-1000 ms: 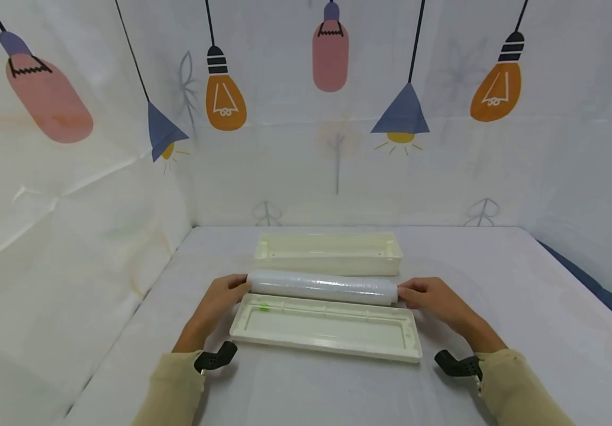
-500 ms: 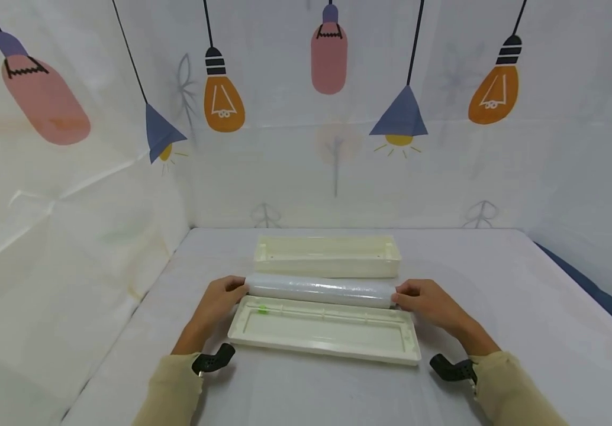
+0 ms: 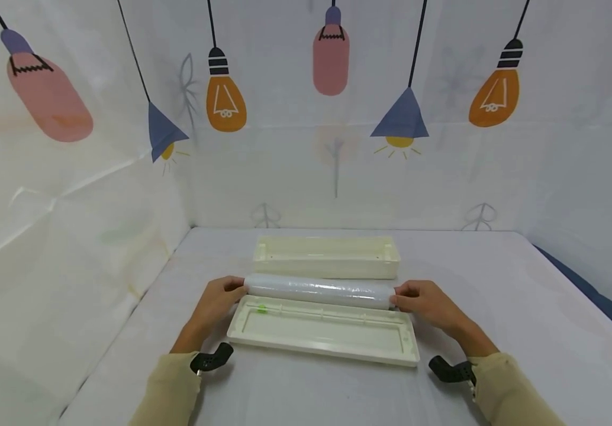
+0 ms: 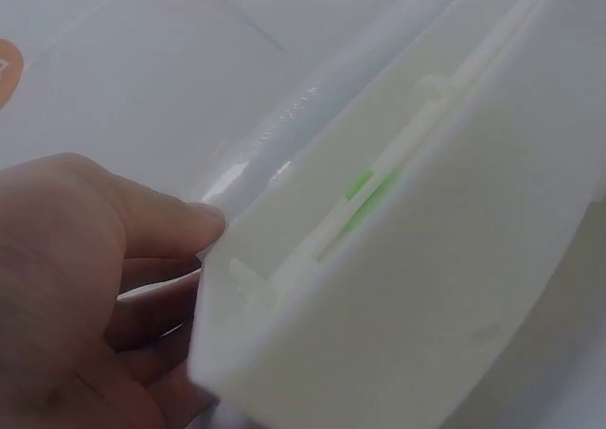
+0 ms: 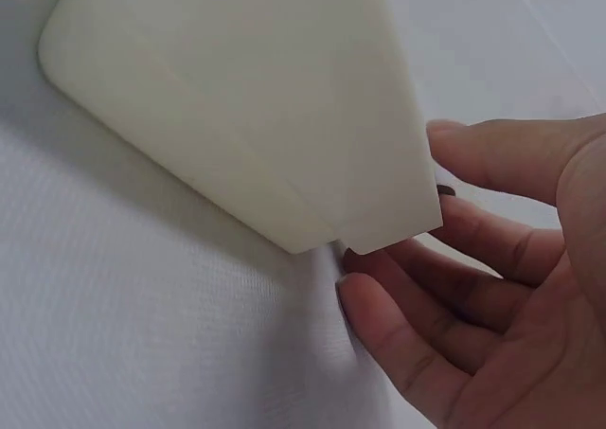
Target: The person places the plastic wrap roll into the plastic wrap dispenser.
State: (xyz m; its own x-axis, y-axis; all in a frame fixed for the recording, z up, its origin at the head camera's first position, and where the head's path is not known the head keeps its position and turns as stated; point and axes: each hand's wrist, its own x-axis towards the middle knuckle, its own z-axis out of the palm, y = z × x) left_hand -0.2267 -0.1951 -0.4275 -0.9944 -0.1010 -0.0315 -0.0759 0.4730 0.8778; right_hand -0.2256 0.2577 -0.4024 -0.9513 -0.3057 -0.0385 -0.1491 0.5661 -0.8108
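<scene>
A roll of cling film lies lengthwise across the table, between a cream box base and its shallow lid. My left hand pinches the roll's left end, its thumb on the near side. At the right end, my right hand grips the roll between thumb and fingers. The lid lies hollow side up just in front, with a green mark near its left back edge. In the right wrist view the lid hides most of the roll. Behind the roll stands the box base, hollow side up.
White cloth covers the table. A white curtain with lamp drawings hangs behind it, and another sheet stands along the left side. Each wrist carries a black camera mount.
My right hand has shifted slightly left, and its fingers now sit further over the roll's end. My left hand keeps its hold; the roll, lid and box base stay about where they were.
</scene>
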